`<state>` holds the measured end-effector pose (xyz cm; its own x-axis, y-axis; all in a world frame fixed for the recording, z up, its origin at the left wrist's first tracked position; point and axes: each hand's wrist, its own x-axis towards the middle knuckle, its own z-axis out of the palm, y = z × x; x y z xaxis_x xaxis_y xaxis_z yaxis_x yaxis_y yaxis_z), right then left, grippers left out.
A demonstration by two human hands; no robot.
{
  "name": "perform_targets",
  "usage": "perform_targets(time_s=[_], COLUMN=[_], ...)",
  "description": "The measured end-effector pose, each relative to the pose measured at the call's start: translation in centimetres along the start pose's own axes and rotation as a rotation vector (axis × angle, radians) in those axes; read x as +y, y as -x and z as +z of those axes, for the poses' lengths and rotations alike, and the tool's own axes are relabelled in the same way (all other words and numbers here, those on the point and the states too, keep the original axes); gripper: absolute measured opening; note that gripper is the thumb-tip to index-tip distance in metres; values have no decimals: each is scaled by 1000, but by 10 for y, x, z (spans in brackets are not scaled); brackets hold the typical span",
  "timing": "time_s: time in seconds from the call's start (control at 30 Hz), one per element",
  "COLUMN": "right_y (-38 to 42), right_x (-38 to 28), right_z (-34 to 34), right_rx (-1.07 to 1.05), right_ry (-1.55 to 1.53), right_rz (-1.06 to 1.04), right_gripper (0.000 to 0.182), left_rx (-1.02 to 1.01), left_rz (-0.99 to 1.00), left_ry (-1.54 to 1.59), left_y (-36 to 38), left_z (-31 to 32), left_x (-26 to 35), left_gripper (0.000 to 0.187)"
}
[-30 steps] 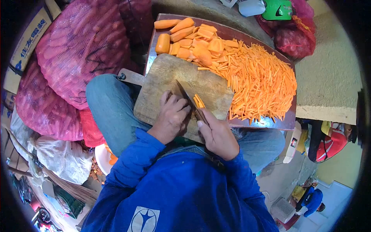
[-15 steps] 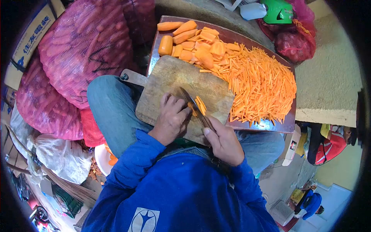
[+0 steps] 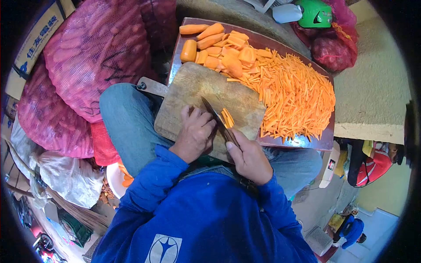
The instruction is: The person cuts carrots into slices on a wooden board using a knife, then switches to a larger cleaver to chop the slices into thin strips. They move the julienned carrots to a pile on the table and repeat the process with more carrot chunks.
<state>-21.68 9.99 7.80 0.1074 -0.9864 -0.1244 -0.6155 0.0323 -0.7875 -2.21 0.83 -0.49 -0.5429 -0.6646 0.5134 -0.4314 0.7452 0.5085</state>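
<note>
My right hand (image 3: 251, 158) is wrapped round the handle of a knife (image 3: 214, 112), whose dark blade points up and left over the wooden cutting board (image 3: 184, 90). Beside the blade, my left hand (image 3: 195, 136) rests on the board with its fingers curled under; whatever they press on is hidden. A few cut carrot sticks (image 3: 227, 118) lie just right of the knife. Beyond the board's right edge spreads a large heap of carrot sticks (image 3: 298, 96). Peeled whole carrots (image 3: 211, 30) and carrot slices (image 3: 231, 61) are piled behind the board.
The board lies across the lap and a reddish low table (image 3: 324, 142). Big pink mesh sacks (image 3: 101, 57) crowd the left, near a white basin (image 3: 115, 180) with orange pieces. A green container (image 3: 315, 14) stands at the back right. Another person (image 3: 352, 230) is at far lower right.
The knife and my right hand have shifted slightly left, closer to my left fingers. My left hand stays in nearly the same place.
</note>
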Motion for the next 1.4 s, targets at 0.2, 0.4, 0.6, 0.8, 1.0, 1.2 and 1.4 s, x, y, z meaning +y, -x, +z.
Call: perform_targets(time_s=[0.2,0.4,0.6,0.8,1.0,1.2,1.4], right_y=[2,37,32,7,-7,-7,2], right_x=[-11,-18,14,68,69,92,83], right_z=[-9,-21,-28,-80,-132,-116,-105], right_rx=[12,-7,-12,242,416,558,488], right_ry=[-123,-62,-129,-51,-30,123,485], right_rz=[48,113,93,104,24,-237,-288], right_gripper=[38,36,37,37,37,38,44], left_rx=[-35,232,239,121,25,-28,22], left_rz=[-16,-156,-283,-103,-52,-143,126], left_ry=[-10,33,140,10,-10,125,4], left_y=[1,-10,-12,-10,-14,-59,-169], left_z=[-7,-15,-17,-9,-1,2,2], left_x=[0,3,0,6,9,10,46], left_gripper=[31,16,10,14,16,19,33])
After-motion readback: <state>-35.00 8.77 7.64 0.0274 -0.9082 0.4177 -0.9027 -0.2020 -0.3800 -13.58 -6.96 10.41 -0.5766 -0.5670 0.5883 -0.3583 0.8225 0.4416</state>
